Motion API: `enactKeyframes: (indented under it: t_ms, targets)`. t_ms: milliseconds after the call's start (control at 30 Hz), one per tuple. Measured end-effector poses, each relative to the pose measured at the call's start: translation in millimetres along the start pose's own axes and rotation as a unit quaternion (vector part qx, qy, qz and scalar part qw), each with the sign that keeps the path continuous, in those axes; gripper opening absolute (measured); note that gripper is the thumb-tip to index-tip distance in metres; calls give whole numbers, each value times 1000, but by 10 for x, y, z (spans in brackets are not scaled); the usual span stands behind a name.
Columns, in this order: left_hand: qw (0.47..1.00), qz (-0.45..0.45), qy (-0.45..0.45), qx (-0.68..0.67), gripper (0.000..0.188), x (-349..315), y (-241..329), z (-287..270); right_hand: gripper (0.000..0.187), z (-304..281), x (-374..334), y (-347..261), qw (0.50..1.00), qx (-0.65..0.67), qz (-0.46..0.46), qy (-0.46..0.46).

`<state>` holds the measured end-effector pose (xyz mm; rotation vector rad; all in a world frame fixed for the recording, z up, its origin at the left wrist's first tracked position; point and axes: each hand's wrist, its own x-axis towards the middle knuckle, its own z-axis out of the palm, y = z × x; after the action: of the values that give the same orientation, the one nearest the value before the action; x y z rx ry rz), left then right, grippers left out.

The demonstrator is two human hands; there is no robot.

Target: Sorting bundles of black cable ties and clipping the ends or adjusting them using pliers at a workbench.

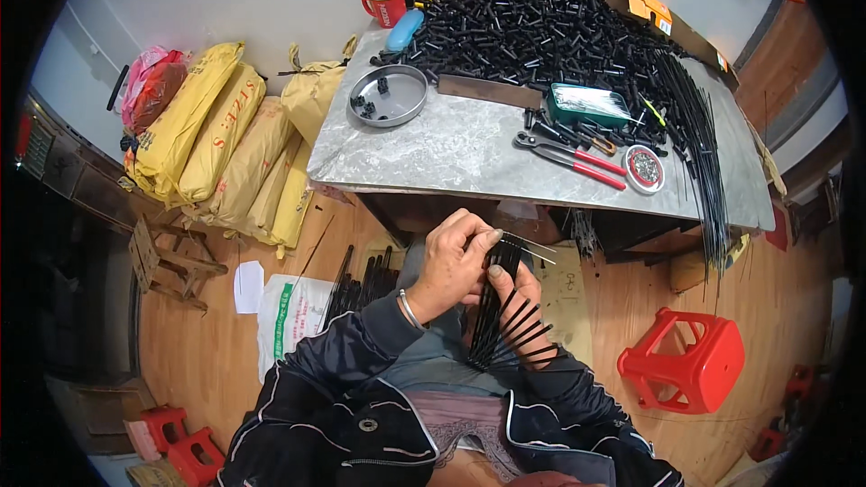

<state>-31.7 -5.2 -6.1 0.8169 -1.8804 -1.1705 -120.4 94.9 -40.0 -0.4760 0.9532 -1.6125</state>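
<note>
In front of my lap, both hands work on a bundle of thin black rods. My left hand is closed at its upper end, thumb and forefinger pinched together. From that pinch, thin pale wire-like strands stick out to the right. My right hand is wrapped round the bundle from the right, its thumb pressed on the rods. Below the hands the rods run down toward my lap, and several fan out to the right across my right hand and wrist. The left hand partly hides the bundle's top.
Ahead stands a grey marbled table heaped with black tubular parts. On it lie a round metal tray, red-handled pliers, a green box and long black rods. Yellow sacks and a red stool flank me.
</note>
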Motion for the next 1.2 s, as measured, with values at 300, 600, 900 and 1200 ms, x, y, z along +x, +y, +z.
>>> enactKeyframes:
  t_ms: [300,600,900,1200]
  targets:
    - [999,34,-5,30,17,52,-74,29,22,-43,14,3,998,-48,7,26]
    - [967,-168,-181,-67,22,878,-145,-325,16,-212,221,-50,997,-20,62,49]
    - [888,279,4,365,19,3985,-845,-486,22,-423,438,-68,991,19,100,88]
    - [844,381,-46,374,33,4692,-1164,-246,19,-590,639,-55,984,21,133,114]
